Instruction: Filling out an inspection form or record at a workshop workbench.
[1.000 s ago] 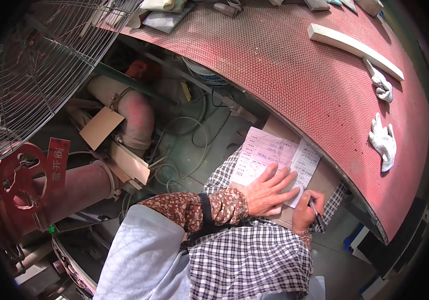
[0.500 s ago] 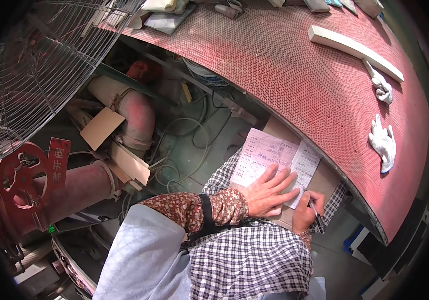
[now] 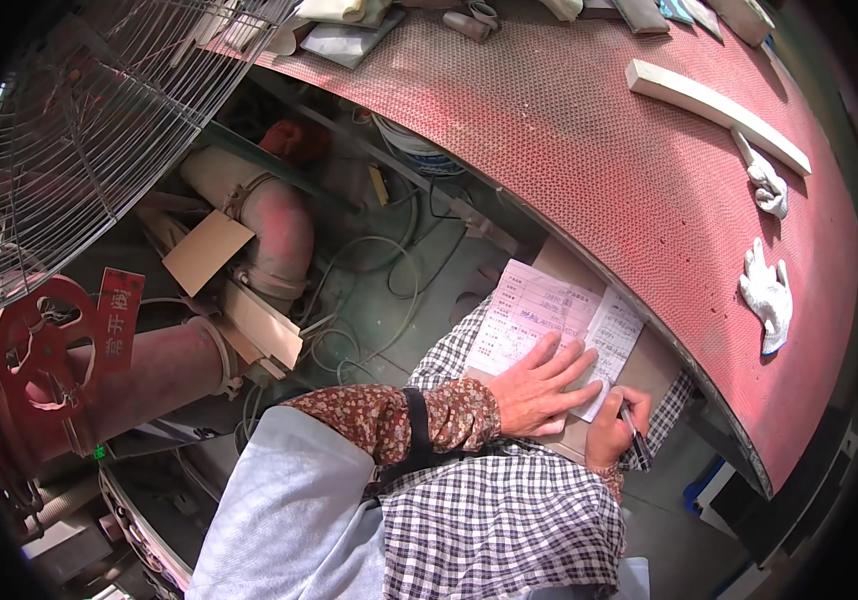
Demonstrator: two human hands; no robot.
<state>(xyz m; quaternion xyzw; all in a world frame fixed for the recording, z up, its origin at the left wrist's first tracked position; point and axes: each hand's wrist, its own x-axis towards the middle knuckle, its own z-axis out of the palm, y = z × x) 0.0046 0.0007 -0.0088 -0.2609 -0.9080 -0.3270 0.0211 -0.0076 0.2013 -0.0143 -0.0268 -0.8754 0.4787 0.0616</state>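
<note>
Form (image 3: 527,312) on a brown board (image 3: 657,368) at the red tabletop (image 3: 589,150), its print and handwriting too small to read; left hand (image 3: 547,388) spreads flat across it, right hand (image 3: 609,428) grips a pen (image 3: 636,430); red sign (image 3: 120,320) shows big characters.

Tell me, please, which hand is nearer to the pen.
Right. The right hand holds the pen; the left hand lies with fingers spread on the paper, apart from the pen and to its left.
</note>
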